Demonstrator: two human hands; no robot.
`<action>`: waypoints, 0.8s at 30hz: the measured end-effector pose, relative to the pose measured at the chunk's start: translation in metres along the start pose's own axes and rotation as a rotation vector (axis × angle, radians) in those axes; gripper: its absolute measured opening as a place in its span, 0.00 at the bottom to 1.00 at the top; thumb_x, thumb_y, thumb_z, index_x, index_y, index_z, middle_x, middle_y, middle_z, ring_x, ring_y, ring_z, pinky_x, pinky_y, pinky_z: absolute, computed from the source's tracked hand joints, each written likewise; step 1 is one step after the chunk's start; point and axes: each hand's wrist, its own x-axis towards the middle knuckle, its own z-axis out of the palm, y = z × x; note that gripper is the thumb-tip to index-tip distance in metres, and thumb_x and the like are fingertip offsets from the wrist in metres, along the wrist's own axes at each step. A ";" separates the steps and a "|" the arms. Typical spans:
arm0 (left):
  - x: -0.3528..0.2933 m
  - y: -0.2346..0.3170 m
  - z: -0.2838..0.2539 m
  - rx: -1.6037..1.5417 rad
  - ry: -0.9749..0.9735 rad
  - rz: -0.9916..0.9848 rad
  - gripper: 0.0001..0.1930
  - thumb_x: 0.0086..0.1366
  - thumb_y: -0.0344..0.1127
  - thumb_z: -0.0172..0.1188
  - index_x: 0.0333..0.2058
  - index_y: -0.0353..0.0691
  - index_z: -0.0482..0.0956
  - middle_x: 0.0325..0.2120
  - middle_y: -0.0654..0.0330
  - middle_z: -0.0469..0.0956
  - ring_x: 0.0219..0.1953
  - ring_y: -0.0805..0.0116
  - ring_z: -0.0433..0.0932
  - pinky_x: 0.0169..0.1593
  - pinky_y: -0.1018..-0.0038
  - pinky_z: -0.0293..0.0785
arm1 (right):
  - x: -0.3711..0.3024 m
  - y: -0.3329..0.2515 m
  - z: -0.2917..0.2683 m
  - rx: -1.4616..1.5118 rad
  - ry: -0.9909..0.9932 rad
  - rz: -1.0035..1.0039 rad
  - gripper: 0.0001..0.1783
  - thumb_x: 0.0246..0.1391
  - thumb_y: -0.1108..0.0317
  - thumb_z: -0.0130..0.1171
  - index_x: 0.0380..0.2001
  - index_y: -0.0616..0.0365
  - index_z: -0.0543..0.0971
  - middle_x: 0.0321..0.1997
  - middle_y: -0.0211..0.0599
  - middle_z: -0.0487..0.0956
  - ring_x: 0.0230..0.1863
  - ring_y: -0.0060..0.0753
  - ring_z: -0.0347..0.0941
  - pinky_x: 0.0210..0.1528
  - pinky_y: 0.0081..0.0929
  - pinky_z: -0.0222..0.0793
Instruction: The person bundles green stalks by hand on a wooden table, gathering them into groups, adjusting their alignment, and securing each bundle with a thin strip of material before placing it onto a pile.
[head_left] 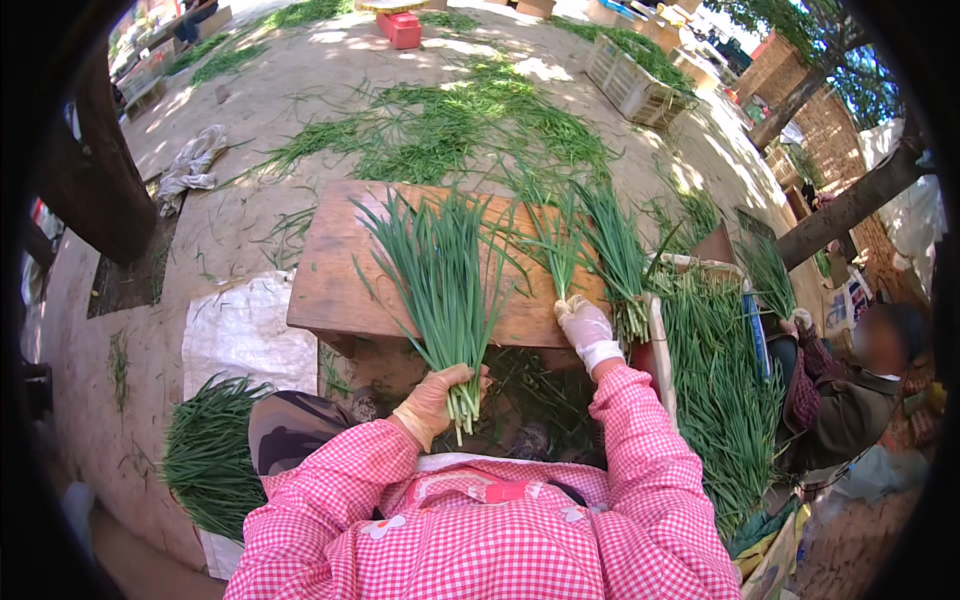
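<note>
The wooden table (pixel 345 262) is seen from close above, from the head, with the wide view tipped down and forward.

The left bunch (pixel 435 285) extends over the table (pixel 335 250); a filled bin (pixel 659 345) stands right, a leaf pile (pixel 212 450) lies front-left, loose leaves (pixel 430 130) cover the ground (pixel 228 245) beyond

From the left hand (pixel 437 402), passage ran over the wooden table (pixel 335 262) between ten and eleven o'clock; green stalks (pixel 443 290) blocked twelve, the right hand (pixel 586 328) two.
</note>
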 end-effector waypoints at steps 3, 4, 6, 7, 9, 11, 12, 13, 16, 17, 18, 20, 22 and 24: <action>0.002 0.001 -0.004 0.019 -0.014 0.002 0.15 0.56 0.29 0.57 0.43 0.31 0.72 0.33 0.57 0.77 0.35 0.67 0.77 0.40 0.71 0.76 | -0.051 -0.033 0.006 0.359 -0.215 -0.044 0.20 0.55 0.51 0.48 0.36 0.60 0.73 0.31 0.53 0.76 0.37 0.54 0.73 0.39 0.44 0.66; 0.002 0.001 -0.004 0.037 -0.022 0.002 0.16 0.56 0.29 0.57 0.44 0.30 0.72 0.33 0.57 0.77 0.35 0.66 0.78 0.41 0.71 0.77 | -0.075 -0.044 0.013 0.441 -0.273 -0.067 0.20 0.55 0.52 0.49 0.36 0.60 0.73 0.30 0.54 0.76 0.35 0.56 0.72 0.37 0.44 0.66; 0.007 -0.001 -0.013 0.037 -0.088 -0.005 0.18 0.56 0.30 0.57 0.46 0.30 0.71 0.38 0.54 0.77 0.39 0.64 0.77 0.45 0.69 0.75 | -0.107 -0.051 0.033 0.277 -0.274 -0.364 0.19 0.55 0.53 0.48 0.37 0.59 0.73 0.32 0.54 0.76 0.36 0.57 0.72 0.37 0.43 0.67; 0.009 -0.004 -0.015 0.039 -0.108 -0.002 0.18 0.56 0.30 0.57 0.46 0.30 0.71 0.39 0.53 0.77 0.41 0.64 0.77 0.46 0.68 0.74 | -0.119 -0.054 0.048 0.336 -0.306 -0.309 0.19 0.55 0.53 0.48 0.38 0.58 0.73 0.32 0.54 0.76 0.36 0.58 0.71 0.38 0.44 0.67; 0.005 -0.005 -0.013 -0.013 -0.125 -0.060 0.20 0.55 0.28 0.58 0.48 0.33 0.70 0.42 0.52 0.75 0.45 0.61 0.75 0.50 0.64 0.72 | -0.134 -0.054 0.067 0.320 -0.322 -0.283 0.19 0.55 0.53 0.46 0.40 0.57 0.73 0.34 0.55 0.75 0.38 0.59 0.71 0.38 0.47 0.67; 0.002 -0.004 -0.013 0.086 -0.146 0.002 0.21 0.54 0.26 0.58 0.48 0.35 0.70 0.42 0.52 0.75 0.45 0.61 0.75 0.50 0.64 0.72 | -0.140 -0.069 0.055 0.188 -0.345 -0.311 0.16 0.55 0.58 0.48 0.35 0.61 0.73 0.31 0.56 0.75 0.35 0.59 0.71 0.35 0.44 0.66; 0.000 -0.004 -0.013 0.137 -0.159 0.033 0.21 0.54 0.25 0.59 0.49 0.36 0.70 0.43 0.52 0.75 0.44 0.61 0.75 0.50 0.64 0.72 | -0.142 -0.074 0.050 0.146 -0.356 -0.348 0.16 0.55 0.58 0.47 0.35 0.61 0.73 0.31 0.56 0.75 0.34 0.59 0.71 0.34 0.46 0.66; 0.000 -0.003 -0.012 0.150 -0.172 0.040 0.21 0.53 0.23 0.59 0.48 0.37 0.70 0.41 0.53 0.75 0.43 0.62 0.76 0.49 0.65 0.73 | -0.144 -0.074 0.050 0.119 -0.334 -0.360 0.17 0.55 0.56 0.48 0.35 0.61 0.73 0.31 0.55 0.75 0.35 0.58 0.71 0.35 0.45 0.67; -0.001 -0.004 -0.005 0.248 -0.166 0.101 0.20 0.53 0.23 0.59 0.46 0.36 0.70 0.38 0.57 0.76 0.40 0.65 0.76 0.47 0.67 0.74 | -0.141 -0.059 0.048 0.114 -0.443 -0.551 0.17 0.55 0.56 0.47 0.35 0.61 0.73 0.32 0.55 0.75 0.36 0.57 0.71 0.37 0.43 0.67; -0.006 -0.002 0.001 0.275 -0.173 0.097 0.19 0.52 0.25 0.61 0.45 0.38 0.73 0.36 0.60 0.76 0.37 0.69 0.76 0.43 0.72 0.73 | -0.138 -0.070 0.022 0.073 -0.556 -0.675 0.16 0.57 0.57 0.46 0.36 0.60 0.74 0.31 0.54 0.75 0.36 0.56 0.71 0.38 0.40 0.67; -0.009 0.001 0.007 0.339 -0.194 0.110 0.19 0.52 0.25 0.61 0.45 0.38 0.72 0.37 0.61 0.76 0.37 0.69 0.75 0.43 0.72 0.73 | -0.136 -0.090 -0.013 0.055 -0.670 -0.591 0.16 0.58 0.57 0.46 0.34 0.59 0.74 0.28 0.45 0.76 0.30 0.45 0.73 0.35 0.33 0.68; -0.014 0.005 0.016 0.470 -0.247 0.115 0.19 0.51 0.24 0.61 0.45 0.38 0.72 0.37 0.62 0.75 0.37 0.71 0.75 0.42 0.73 0.74 | -0.116 -0.097 -0.037 0.389 -0.664 -0.429 0.14 0.59 0.57 0.48 0.34 0.57 0.73 0.24 0.32 0.73 0.25 0.26 0.69 0.29 0.23 0.66; -0.007 0.004 -0.001 0.546 -0.226 0.157 0.20 0.51 0.26 0.62 0.45 0.38 0.72 0.37 0.63 0.74 0.36 0.73 0.74 0.39 0.76 0.73 | -0.091 -0.102 -0.068 0.740 -0.465 -0.454 0.12 0.59 0.59 0.49 0.34 0.57 0.72 0.23 0.24 0.70 0.23 0.14 0.64 0.27 0.15 0.63; -0.015 0.004 0.015 0.632 -0.192 0.173 0.20 0.50 0.27 0.64 0.44 0.38 0.73 0.36 0.64 0.75 0.34 0.75 0.73 0.36 0.78 0.72 | -0.059 -0.102 -0.093 0.822 -0.217 -0.363 0.08 0.58 0.65 0.48 0.32 0.58 0.71 0.22 0.25 0.71 0.20 0.17 0.64 0.23 0.18 0.63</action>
